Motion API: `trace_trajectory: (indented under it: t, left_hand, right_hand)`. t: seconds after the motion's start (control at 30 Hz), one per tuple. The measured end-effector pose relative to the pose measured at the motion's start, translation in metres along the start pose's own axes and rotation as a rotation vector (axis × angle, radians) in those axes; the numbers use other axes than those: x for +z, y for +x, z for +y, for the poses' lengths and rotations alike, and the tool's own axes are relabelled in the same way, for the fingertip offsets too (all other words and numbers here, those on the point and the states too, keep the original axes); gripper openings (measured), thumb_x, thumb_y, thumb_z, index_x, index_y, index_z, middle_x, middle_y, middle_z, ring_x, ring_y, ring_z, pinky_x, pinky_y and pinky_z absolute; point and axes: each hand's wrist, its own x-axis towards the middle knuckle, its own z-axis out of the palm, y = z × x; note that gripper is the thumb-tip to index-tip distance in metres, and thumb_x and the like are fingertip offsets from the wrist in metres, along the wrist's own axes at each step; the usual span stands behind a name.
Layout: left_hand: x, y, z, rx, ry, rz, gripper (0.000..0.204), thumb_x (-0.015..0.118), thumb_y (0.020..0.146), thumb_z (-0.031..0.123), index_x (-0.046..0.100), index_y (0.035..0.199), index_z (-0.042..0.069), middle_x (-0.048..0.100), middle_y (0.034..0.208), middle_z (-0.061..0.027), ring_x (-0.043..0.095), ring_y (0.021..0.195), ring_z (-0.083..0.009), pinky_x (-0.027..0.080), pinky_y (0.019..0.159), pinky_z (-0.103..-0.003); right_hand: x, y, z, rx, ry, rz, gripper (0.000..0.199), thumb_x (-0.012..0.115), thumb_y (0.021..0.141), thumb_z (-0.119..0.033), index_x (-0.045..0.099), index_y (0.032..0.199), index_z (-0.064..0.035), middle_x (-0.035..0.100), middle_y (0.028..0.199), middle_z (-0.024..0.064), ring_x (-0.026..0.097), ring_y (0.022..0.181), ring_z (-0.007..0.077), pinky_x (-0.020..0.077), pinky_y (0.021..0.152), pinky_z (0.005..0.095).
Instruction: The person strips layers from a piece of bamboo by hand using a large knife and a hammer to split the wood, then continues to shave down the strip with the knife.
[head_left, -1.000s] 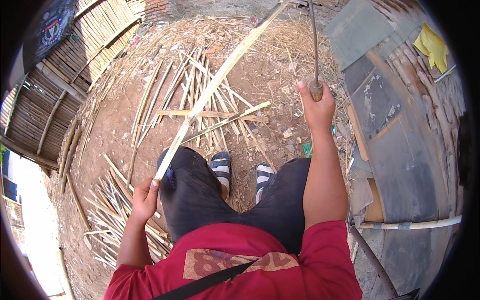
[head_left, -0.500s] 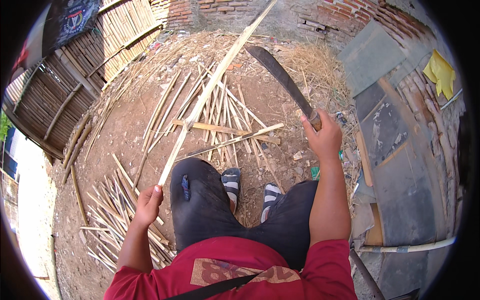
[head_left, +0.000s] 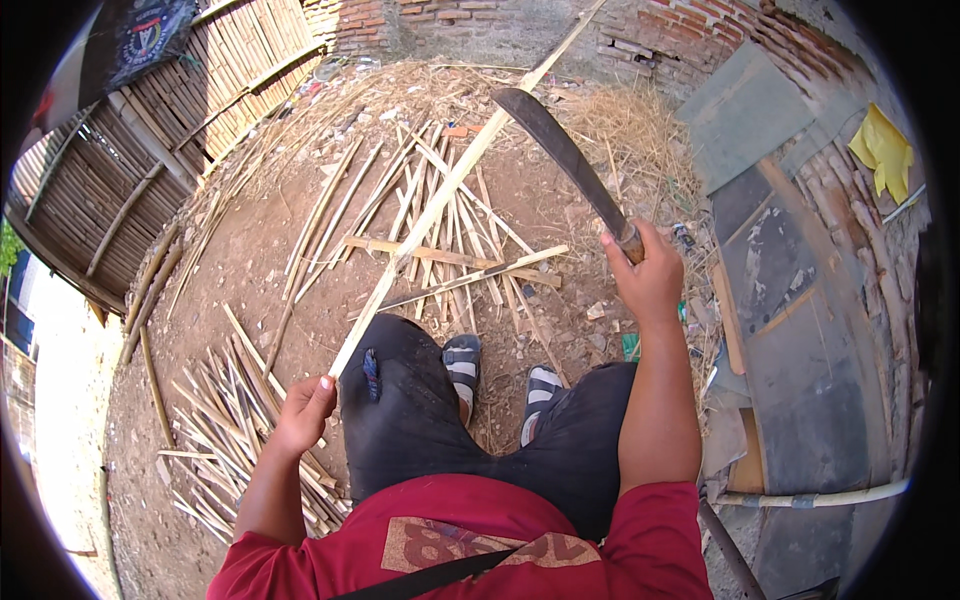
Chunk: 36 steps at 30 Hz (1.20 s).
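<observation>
A long pale bamboo strip [head_left: 452,185] slants up and away to the right, its near end gripped between the thumb and fingers of my left hand [head_left: 306,412]. My right hand [head_left: 648,272] is wrapped round the wooden handle of a machete [head_left: 572,165]. Its dark, curved blade points up and left, and the tip appears over or beside the strip; whether they touch I cannot tell. Past my knees, several split bamboo strips [head_left: 428,262] lie crossed on the ground. Left of my left leg is a heap of cut bamboo strips [head_left: 222,420].
A bamboo-slat wall [head_left: 110,190] stands at the left and a brick wall [head_left: 450,14] at the back. Dark boards [head_left: 800,330] lean along the right, with a yellow cloth [head_left: 882,152] above. Dry straw [head_left: 630,130] lies at the far right.
The bamboo strip has swung to the right at its far end, nearer the machete's tip, and looks turned. My left hand has shifted slightly right. My right hand and the machete have barely moved.
</observation>
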Motion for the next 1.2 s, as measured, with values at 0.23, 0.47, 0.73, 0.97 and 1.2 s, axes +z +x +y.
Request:
trace_trajectory:
  t: [0.23, 0.47, 0.73, 0.97, 1.2]
  left_hand:
    - [0.002, 0.001, 0.007, -0.024, -0.087, -0.022, 0.055, 0.043, 0.111, 0.049, 0.043, 0.07, 0.011, 0.035, 0.063, 0.0052, 0.028, 0.057, -0.0086, 0.025, 0.052, -0.029]
    - [0.001, 0.001, 0.002, -0.017, -0.093, -0.05, 0.055, 0.046, 0.111, 0.047, 0.047, 0.07, 0.01, 0.039, 0.062, 0.0062, 0.03, 0.057, -0.0068, 0.025, 0.052, -0.027]
    - [0.005, 0.001, 0.003, -0.047, 0.019, -0.028, 0.055, 0.047, 0.111, 0.046, 0.052, 0.072, 0.007, 0.044, 0.063, 0.0054, 0.036, 0.059, -0.0065, 0.031, 0.054, -0.027]
    - [0.023, 0.0, 0.016, -0.035, 0.274, 0.029, 0.055, 0.048, 0.111, 0.044, 0.058, 0.079, 0.0, 0.047, 0.066, 0.0039, 0.042, 0.067, -0.0077, 0.039, 0.059, -0.03]
    - [0.035, 0.013, 0.024, -0.049, 0.347, 0.106, 0.055, 0.049, 0.11, 0.043, 0.062, 0.084, -0.004, 0.046, 0.065, 0.0013, 0.043, 0.066, -0.0095, 0.041, 0.059, -0.032]
  right_hand:
    - [-0.002, 0.0, 0.004, 0.03, 0.004, 0.049, 0.047, 0.08, 0.087, -0.045, 0.07, 0.109, -0.0043, 0.07, 0.084, 0.0162, 0.069, 0.078, 0.0365, 0.0523, 0.068, 0.0449]
    - [-0.001, 0.001, 0.001, -0.06, -0.031, 0.077, 0.047, 0.081, 0.086, -0.043, 0.07, 0.109, -0.0042, 0.07, 0.087, 0.0161, 0.069, 0.078, 0.0363, 0.0528, 0.068, 0.0444]
    - [0.003, -0.004, -0.022, -0.215, 0.051, -0.141, 0.05, 0.078, 0.086, -0.048, 0.071, 0.11, -0.0054, 0.071, 0.087, 0.0175, 0.07, 0.08, 0.0381, 0.055, 0.071, 0.0462]
    - [0.029, -0.002, -0.022, -0.087, 0.276, -0.5, 0.058, 0.078, 0.085, -0.055, 0.071, 0.116, -0.0062, 0.069, 0.075, 0.0181, 0.07, 0.072, 0.0381, 0.0523, 0.064, 0.0468]
    - [0.042, -0.021, -0.057, -0.266, 0.185, -0.557, 0.042, 0.077, 0.088, -0.048, 0.068, 0.105, -0.0111, 0.067, 0.069, 0.0136, 0.069, 0.07, 0.039, 0.053, 0.065, 0.0488]
